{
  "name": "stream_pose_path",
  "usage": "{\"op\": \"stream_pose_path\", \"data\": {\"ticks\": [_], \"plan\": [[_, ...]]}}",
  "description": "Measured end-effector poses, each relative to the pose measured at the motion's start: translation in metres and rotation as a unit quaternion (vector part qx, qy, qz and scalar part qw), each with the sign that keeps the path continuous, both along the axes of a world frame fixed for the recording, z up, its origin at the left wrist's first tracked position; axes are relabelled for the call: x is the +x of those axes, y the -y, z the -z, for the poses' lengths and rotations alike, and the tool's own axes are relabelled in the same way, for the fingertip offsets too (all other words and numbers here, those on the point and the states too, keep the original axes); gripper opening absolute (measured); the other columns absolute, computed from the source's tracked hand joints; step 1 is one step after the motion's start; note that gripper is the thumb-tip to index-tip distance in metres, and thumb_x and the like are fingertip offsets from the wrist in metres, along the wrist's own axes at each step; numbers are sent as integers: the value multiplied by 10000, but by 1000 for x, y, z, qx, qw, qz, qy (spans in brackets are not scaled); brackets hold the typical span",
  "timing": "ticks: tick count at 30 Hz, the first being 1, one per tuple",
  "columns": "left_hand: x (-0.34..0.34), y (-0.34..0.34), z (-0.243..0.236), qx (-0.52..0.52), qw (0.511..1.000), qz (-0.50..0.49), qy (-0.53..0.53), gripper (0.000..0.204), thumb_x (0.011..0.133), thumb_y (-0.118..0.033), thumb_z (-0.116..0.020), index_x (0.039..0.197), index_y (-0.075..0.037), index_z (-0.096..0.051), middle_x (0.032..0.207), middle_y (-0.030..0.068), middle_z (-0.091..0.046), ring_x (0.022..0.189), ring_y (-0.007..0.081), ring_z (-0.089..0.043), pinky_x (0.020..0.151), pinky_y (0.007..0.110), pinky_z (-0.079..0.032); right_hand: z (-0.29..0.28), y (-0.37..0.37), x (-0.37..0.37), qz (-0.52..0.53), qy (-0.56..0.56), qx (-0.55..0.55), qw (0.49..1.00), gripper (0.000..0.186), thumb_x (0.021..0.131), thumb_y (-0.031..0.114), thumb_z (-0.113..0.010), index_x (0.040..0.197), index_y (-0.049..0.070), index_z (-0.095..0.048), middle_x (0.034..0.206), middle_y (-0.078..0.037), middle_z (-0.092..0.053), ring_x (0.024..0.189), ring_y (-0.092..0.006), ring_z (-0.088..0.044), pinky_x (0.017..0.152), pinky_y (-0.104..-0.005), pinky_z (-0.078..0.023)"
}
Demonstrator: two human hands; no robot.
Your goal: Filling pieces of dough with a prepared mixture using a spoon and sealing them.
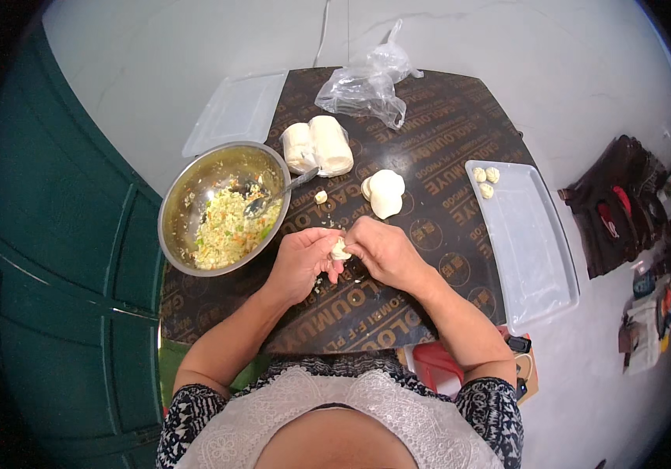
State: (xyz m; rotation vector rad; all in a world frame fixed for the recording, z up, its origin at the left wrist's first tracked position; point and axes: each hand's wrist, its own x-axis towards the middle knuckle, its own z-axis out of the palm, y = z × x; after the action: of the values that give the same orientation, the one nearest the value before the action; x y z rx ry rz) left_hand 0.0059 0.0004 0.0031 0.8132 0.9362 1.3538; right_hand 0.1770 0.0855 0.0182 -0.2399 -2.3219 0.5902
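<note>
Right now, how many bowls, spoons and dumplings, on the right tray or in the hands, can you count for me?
Metal bowl: 1
Spoon: 1
Dumplings on the right tray: 3
Dumpling between left hand and right hand: 1
Total: 6

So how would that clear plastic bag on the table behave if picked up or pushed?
The plastic bag would probably feel floppy, judging by its creases, and likely light, since it looks thin and see-through. Pushed, it might crumple, given its loose shape.

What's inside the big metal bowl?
A chopped yellow, green and orange mix and part of a spoon. The mix hides the part of the bowl beneath it.
</note>
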Motion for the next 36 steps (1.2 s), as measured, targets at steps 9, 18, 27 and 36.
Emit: {"op": "stream_pose_path", "data": {"ticks": [9, 18, 27, 36], "plan": [[-2, 3, -5, -26, 999, 14, -19, 253, 962, -140, -510, 1044, 80, -604, 775, 101, -629, 559, 129, -591, 428, 233, -476, 2, 1, -3, -6, -11, -24, 1000, 123, 835, 59, -623, 882, 24, -515, 804, -130, -517, 709, -325, -572, 594, -395, -466], [4, 2, -2, 3, 998, -2, 61, 252, 937, -81, -526, 1141, 67, -544, 943, 149, -629, 794, 213, -656, 714, 362, -575, 5, 2, -5, 68, -75, -27, 995, 114, 812, 12, -621, 824, 10, -508, 753, -136, -505, 674, -328, -563, 571, -390, -459], [-3, 2, -1, -19, 999, 32, 38, 240, 946, -101, -506, 1071, 93, -572, 869, 145, -648, 710, 207, -660, 651, 333, -576, 8, 1, -6, 53, -43, 9, 998, 134, 769, -10, -605, 790, 21, -476, 724, -129, -476, 675, -321, -549, 568, -403, -442], [-3, -1, 5, -15, 996, 46, 70, 251, 943, -128, -514, 1106, 59, -552, 912, 141, -653, 740, 205, -665, 684, 322, -574, 17, -1, -5, 37, -48, -61, 996, 122, 843, 71, -610, 849, 17, -500, 755, -138, -525, 695, -326, -582, 601, -388, -466]]}}
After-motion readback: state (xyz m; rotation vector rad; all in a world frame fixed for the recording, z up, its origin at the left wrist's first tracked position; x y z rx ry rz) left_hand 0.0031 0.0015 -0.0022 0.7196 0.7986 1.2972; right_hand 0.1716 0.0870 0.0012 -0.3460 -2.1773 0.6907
